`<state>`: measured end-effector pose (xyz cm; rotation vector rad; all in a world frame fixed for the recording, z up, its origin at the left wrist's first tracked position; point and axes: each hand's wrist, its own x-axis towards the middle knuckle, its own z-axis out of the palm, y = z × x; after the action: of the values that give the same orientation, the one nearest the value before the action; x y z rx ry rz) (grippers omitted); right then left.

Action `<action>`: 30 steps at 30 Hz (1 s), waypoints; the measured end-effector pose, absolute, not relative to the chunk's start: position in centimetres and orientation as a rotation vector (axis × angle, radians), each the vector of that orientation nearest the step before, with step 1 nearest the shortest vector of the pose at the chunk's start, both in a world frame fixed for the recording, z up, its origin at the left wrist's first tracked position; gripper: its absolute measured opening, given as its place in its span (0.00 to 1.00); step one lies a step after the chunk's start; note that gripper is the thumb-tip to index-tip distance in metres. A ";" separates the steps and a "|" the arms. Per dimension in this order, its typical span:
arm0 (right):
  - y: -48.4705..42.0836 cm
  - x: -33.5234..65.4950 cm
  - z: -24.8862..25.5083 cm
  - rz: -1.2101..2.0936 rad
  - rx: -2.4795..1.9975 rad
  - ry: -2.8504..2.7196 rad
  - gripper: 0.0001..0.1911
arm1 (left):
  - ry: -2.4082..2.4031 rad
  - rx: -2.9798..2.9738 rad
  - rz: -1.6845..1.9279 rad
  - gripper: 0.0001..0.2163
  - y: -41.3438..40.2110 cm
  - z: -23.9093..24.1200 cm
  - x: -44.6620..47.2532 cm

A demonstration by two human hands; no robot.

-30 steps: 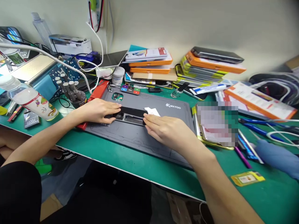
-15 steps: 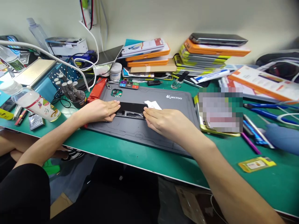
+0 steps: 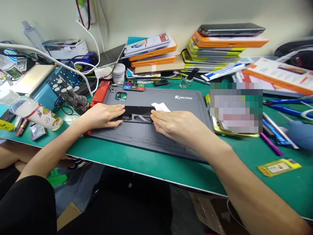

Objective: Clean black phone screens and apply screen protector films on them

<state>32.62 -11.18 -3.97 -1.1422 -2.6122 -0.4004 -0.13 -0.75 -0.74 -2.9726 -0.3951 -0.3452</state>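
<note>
Evidently, the handling is judged to be mid-course: one end of a single black phone-like device [image 3: 138,111] is held between the fingers and thumb of the left hand [image 3: 105,115], and its other end is pinched by the right hand [image 3: 172,122]. Both ends are gripped, neither has yet been let go, and nothing can be judged finished. The device is positioned over the left part of one grey mat [image 3: 146,140]; whether it is resting there cannot be told. Across the worktop [image 3: 137,163], from left to right, are counted one labelled bottle [image 3: 39,114], one tool holder [image 3: 81,106] whose contents cannot be surely numbered, one white tub [image 3: 119,73], one white scrap [image 3: 161,107], one purple stick [image 3: 271,144] and one yellow packet [image 3: 280,167].
</note>
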 end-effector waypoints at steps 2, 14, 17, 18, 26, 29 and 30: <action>-11.2 32.6 -4.0 -0.340 -1.142 -2.586 0.18 | -0.417 -2.988 -0.343 0.18 -0.8 -0.7 -0.1; -10.8 32.6 -4.0 -0.371 -1.155 -2.579 0.17 | -0.565 -3.068 -0.353 0.19 -0.8 -0.6 -0.1; -10.9 32.5 -3.9 -0.404 -1.146 -2.580 0.17 | -0.595 -3.097 -0.353 0.20 -0.6 -0.7 -0.1; -10.9 32.5 -3.8 -0.405 -1.139 -2.574 0.17 | -0.604 -3.113 -0.355 0.20 -0.6 -0.7 -0.1; -10.5 33.0 -3.0 -0.503 -1.055 -2.416 0.15 | -0.810 -3.273 -0.399 0.19 -0.4 -0.2 -0.1; -10.2 32.7 -3.2 -0.530 -1.049 -2.283 0.13 | -0.950 -3.337 -0.490 0.19 -0.3 0.1 -0.1; -10.2 32.5 -3.4 -0.513 -1.071 -2.239 0.13 | -1.023 -3.353 -0.530 0.20 -0.2 0.1 -0.1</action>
<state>32.47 -10.16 -3.38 -1.0711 -2.2387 -0.5134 -0.11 -0.23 0.09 -3.3526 -1.0230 -0.5300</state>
